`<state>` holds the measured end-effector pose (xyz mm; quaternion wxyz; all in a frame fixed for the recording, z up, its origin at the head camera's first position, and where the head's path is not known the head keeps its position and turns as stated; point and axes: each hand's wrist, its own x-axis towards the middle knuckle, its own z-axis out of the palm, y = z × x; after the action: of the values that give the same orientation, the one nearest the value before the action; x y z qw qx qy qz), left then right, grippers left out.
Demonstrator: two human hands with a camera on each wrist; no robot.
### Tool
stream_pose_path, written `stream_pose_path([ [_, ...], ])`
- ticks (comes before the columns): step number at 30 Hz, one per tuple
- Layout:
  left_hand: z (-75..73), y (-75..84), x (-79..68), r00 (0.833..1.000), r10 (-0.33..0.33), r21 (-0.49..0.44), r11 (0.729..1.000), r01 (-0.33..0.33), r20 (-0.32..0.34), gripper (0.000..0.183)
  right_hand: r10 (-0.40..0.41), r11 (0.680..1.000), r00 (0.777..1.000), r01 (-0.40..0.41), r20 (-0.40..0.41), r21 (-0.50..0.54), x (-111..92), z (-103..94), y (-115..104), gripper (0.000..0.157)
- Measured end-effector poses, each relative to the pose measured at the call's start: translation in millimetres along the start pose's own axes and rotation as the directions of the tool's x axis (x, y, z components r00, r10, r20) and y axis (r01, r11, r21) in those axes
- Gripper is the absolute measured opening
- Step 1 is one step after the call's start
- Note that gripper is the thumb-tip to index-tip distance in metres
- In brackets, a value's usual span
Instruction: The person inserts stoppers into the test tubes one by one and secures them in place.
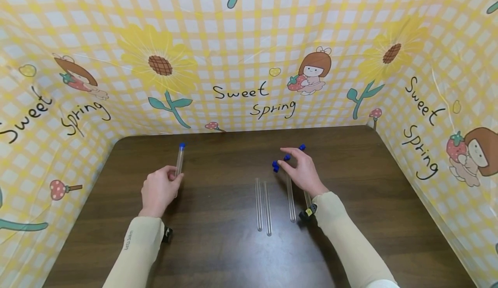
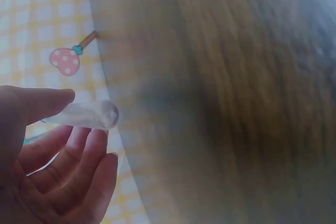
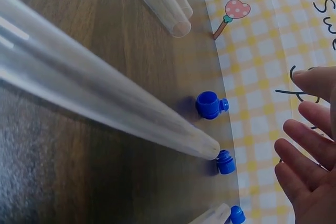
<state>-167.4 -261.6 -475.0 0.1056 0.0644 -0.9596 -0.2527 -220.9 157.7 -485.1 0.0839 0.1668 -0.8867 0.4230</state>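
Note:
On the left side of the table, my left hand (image 1: pixel 157 190) pinches a clear test tube (image 1: pixel 180 160) between thumb and fingers. A blue stopper (image 1: pixel 182 145) tops that tube at its far end. The left wrist view shows the rounded end of the tube (image 2: pixel 94 115) past the fingertips. My right hand (image 1: pixel 305 173) is held above the right part of the table, thumb and fingers spread, nothing between them. Loose blue stoppers (image 3: pixel 208 105) lie near its fingertips. Under and beside it is a clear tube (image 1: pixel 291 199); another tube (image 1: pixel 307 199) is mostly hidden by the wrist.
Two more clear tubes (image 1: pixel 258 203) lie side by side near the middle of the brown table (image 1: pixel 218 244). A yellow checked cloth (image 1: pixel 249 41) with printed figures rises around the back and sides of the table.

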Motion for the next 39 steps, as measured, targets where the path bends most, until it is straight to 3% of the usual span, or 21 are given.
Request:
stream_pose_path([
  [16,-1.1,-15.1,3.8,0.994,-0.077,0.018,0.997,0.076,0.074,0.035,0.029,1.000,0.999,-0.029,0.042,-0.010,-5,2.6,6,0.043],
  [25,-1.9,-25.3,4.5,0.981,-0.130,0.027,0.992,0.127,0.146,0.043,0.032,0.999,0.997,-0.033,0.063,0.003,-9,6.1,8,0.044],
  [39,-1.0,-36.5,6.4,0.974,-0.160,0.055,0.987,0.153,0.159,0.043,0.027,1.000,0.994,-0.027,0.109,-0.005,-8,10.4,15,0.042],
])
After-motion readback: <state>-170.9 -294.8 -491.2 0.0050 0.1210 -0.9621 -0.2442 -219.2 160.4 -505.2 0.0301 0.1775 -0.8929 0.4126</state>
